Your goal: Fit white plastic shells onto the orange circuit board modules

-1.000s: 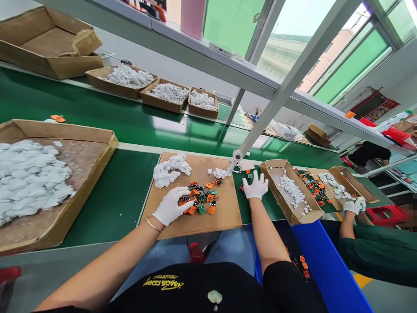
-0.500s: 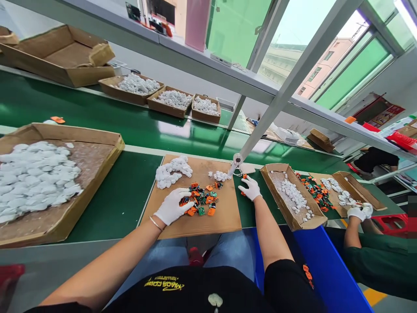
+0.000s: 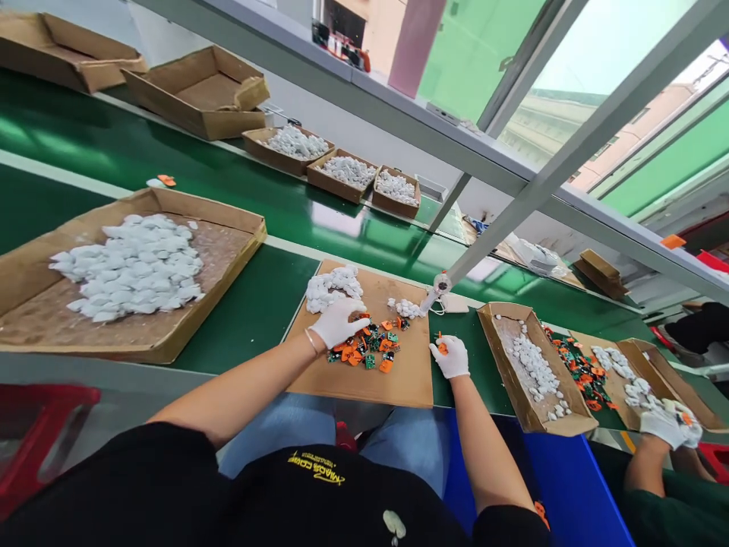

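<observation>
Both my hands wear white gloves. My left hand [image 3: 337,322] rests on a flat cardboard sheet [image 3: 392,384], fingers curled at the edge between a heap of small white parts [image 3: 330,287] and a pile of orange and green parts [image 3: 369,349]. Whether it holds one I cannot make out. My right hand [image 3: 452,357] is closed over the green table just right of the sheet, pinching a small orange part [image 3: 440,346]. A smaller clump of white parts [image 3: 406,308] lies at the sheet's far edge.
A large cardboard tray [image 3: 228,262] of white parts sits at left. A narrow tray [image 3: 524,403] with white parts is at right, beyond it more trays and a co-worker's gloved hands [image 3: 667,425]. A slanted metal post [image 3: 512,213] meets the table. A blue bin [image 3: 569,486] stands below.
My left hand slid up from the orange pile toward the white heap. My right hand closed on an orange part and drew back toward me. The view swung left.
</observation>
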`<state>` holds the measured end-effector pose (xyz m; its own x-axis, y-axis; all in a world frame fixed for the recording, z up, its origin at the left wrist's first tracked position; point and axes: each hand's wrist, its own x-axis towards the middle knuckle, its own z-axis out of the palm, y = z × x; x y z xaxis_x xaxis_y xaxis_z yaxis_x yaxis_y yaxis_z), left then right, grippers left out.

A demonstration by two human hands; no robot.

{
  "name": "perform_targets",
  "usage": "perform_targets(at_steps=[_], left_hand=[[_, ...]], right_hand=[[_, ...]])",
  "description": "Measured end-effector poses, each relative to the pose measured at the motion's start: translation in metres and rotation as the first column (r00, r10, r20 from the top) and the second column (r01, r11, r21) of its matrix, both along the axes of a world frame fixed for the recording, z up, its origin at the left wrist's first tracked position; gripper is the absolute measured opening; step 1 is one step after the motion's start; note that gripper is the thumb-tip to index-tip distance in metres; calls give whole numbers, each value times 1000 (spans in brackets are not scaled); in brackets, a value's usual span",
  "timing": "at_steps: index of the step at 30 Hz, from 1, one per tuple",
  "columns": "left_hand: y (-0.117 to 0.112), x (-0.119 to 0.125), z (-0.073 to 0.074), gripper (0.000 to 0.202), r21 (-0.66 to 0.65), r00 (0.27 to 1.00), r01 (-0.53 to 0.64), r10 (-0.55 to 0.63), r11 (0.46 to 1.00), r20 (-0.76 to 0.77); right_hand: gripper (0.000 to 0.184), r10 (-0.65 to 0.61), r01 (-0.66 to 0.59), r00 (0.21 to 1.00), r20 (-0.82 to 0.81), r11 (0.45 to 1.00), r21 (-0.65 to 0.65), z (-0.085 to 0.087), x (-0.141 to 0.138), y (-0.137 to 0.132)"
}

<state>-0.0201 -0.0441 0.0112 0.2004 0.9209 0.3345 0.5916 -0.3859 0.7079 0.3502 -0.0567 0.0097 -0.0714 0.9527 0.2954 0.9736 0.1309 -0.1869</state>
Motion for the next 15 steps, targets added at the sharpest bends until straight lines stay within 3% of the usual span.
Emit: perform_targets(at_steps=[4,9,12,15], left_hand=[[19,19,6,32,-74,996,50,-55,996,-65],[17,37,7,27,-105,977,166,-178,980,-115],[26,30,16,26,-50,981,130,-135,990,-136],[46,13,23,25,21,992,-7,9,1000,-128]], right_hand=[[26,17,-16,1000,-20,998,58,-1,-35,-2],[60,331,-330,944,2,941,-69,-11,-96,-29],[58,277,-277,960,35,961,-6,-1,-114,-33],[49,201,-203,977,73,979,26,26,-126,-7]])
